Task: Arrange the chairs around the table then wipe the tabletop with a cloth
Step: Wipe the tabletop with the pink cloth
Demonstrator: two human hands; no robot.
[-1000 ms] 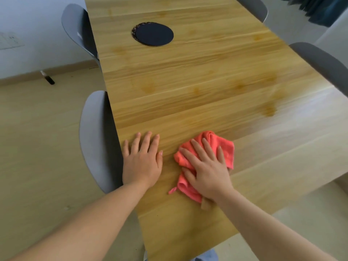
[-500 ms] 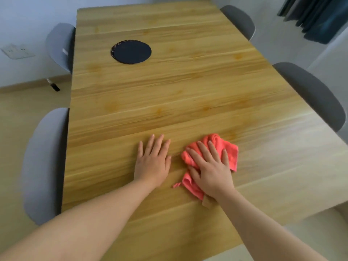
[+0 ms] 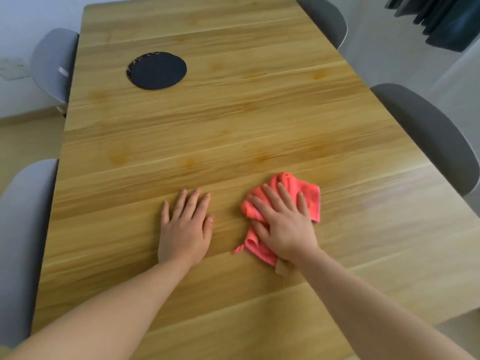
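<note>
Pink cloth (image 3: 310, 197) pressed flat under right hand (image 3: 285, 227) for wiping (grip apart, fingers straight); left hand (image 3: 184, 229) spread, bracing on surface (image 3: 233, 120).

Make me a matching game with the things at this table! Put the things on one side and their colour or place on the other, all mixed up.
Things
1. cloth
2. round mat
3. left hand
4. near right chair

Colour or place
A. grey, beside the table's edge
B. dark, lying on the far part of the tabletop
C. flat on bare wood
D. pink, under the right hand

Pairs: 1-D, 2-B, 3-C, 4-A
</note>
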